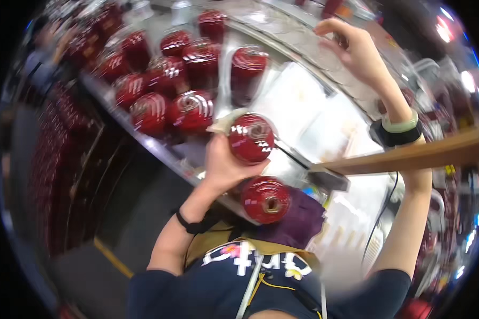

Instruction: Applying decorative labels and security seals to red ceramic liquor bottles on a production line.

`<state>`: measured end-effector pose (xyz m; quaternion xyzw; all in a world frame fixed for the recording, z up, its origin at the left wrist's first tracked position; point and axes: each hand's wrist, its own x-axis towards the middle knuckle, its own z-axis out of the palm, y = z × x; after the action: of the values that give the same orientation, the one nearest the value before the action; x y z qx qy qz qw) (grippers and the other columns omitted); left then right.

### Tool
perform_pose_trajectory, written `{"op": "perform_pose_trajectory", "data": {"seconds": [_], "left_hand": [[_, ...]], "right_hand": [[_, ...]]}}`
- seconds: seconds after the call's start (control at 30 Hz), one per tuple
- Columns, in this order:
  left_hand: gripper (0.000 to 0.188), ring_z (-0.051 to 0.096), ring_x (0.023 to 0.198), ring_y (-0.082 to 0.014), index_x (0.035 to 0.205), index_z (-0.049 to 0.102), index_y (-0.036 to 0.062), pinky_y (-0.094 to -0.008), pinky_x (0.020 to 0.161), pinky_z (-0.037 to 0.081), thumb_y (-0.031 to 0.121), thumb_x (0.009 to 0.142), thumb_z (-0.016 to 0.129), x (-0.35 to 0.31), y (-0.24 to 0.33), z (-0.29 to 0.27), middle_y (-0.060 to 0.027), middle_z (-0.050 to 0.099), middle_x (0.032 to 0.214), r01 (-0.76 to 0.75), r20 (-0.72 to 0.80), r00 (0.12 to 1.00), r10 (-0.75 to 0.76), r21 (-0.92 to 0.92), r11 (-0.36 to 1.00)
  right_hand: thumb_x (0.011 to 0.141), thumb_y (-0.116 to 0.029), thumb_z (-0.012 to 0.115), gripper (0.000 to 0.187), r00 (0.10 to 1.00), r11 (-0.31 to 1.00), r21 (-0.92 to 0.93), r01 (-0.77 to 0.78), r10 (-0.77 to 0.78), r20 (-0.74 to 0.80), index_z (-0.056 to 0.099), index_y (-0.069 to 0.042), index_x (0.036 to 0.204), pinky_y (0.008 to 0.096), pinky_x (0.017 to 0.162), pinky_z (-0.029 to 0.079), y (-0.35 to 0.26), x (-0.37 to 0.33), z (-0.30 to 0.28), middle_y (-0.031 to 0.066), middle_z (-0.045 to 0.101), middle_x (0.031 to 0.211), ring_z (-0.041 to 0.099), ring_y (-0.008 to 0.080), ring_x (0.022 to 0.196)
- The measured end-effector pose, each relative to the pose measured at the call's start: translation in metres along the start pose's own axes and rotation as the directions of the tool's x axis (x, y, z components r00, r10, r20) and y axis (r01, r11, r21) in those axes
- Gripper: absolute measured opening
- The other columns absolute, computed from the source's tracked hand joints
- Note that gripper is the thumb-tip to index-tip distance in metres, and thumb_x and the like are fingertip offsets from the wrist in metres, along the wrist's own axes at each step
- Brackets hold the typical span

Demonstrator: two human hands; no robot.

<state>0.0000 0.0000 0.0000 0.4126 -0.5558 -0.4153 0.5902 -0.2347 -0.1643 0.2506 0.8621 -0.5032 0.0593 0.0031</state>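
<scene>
One red vessel (252,139) I'm gripping in my left hand (222,164) near the tabletop's left edge (153,144); my right hand (355,52) is hovering, grip unclear.

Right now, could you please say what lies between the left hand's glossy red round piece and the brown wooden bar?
The head view shows a thin dark rod.

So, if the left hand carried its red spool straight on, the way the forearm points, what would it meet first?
Probably the standing spool, just beyond the left hand and its held spool. Depth is unclear, so it might pass above.
</scene>
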Motion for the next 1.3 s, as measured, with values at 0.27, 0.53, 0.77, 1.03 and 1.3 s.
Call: {"op": "perform_pose_trajectory", "data": {"seconds": [0.27,0.53,0.77,1.03,1.3], "left_hand": [[0.121,0.042,0.142,-0.0291,0.161,0.017,0.0013,-0.0408,0.114,0.043,0.057,0.078,0.085,0.023,-0.023,-0.106,-0.0173,0.030,0.162,0.000,0.285,0.958,0.027,-0.097,0.995],[0.086,0.043,0.137,-0.0405,0.151,0.033,-0.0013,-0.0509,0.116,0.034,0.016,0.081,0.082,0.043,0.009,-0.142,-0.0249,0.042,0.151,-0.450,0.070,0.775,0.628,0.759,0.470],[0.078,0.050,0.131,-0.0383,0.135,0.052,0.0008,-0.0492,0.112,0.039,0.013,0.071,0.094,0.059,-0.007,-0.136,-0.0166,0.051,0.139,-0.325,-0.122,0.823,0.554,0.700,0.636],[0.095,0.048,0.134,-0.0432,0.149,0.038,-0.0025,-0.0476,0.114,0.039,0.023,0.074,0.091,0.065,-0.012,-0.133,-0.0206,0.043,0.147,-0.325,-0.049,0.849,0.526,0.736,0.594],[0.109,0.058,0.126,-0.0299,0.149,0.037,-0.0033,-0.0416,0.109,0.045,0.050,0.071,0.093,0.049,-0.090,-0.144,-0.0189,0.053,0.141,-0.027,-0.224,0.972,0.075,0.210,0.977]], "right_hand": [[0.098,-0.040,0.063,0.057,0.608,0.500,-0.358,-0.789,0.722,-0.331,0.051,-0.002,0.139,0.0517,0.098,0.048,0.238,-0.231,0.042,0.0315,0.065,0.122,0.062,0.0494,0.115],[0.087,-0.043,0.076,0.080,0.619,0.587,-0.200,-0.785,0.727,-0.296,0.043,-0.005,0.149,0.0504,0.102,0.048,0.268,-0.285,0.110,0.0289,0.065,0.129,0.062,0.0456,0.121],[0.074,-0.037,0.086,0.067,0.491,0.463,-0.166,-0.871,0.803,-0.338,0.059,-0.001,0.123,0.0519,0.092,0.053,0.248,-0.281,0.106,0.0258,0.071,0.113,0.067,0.0452,0.109],[0.069,-0.035,0.088,0.081,0.355,0.235,-0.344,-0.909,0.870,-0.342,0.059,0.000,0.136,0.0481,0.095,0.054,0.236,-0.291,0.115,0.0238,0.072,0.111,0.069,0.0419,0.109],[0.073,-0.024,0.089,0.046,0.602,0.688,0.194,-0.699,0.713,-0.361,0.071,0.000,0.108,0.0363,0.083,0.054,0.088,-0.192,0.067,0.0139,0.075,0.093,0.072,0.0227,0.085]]}}
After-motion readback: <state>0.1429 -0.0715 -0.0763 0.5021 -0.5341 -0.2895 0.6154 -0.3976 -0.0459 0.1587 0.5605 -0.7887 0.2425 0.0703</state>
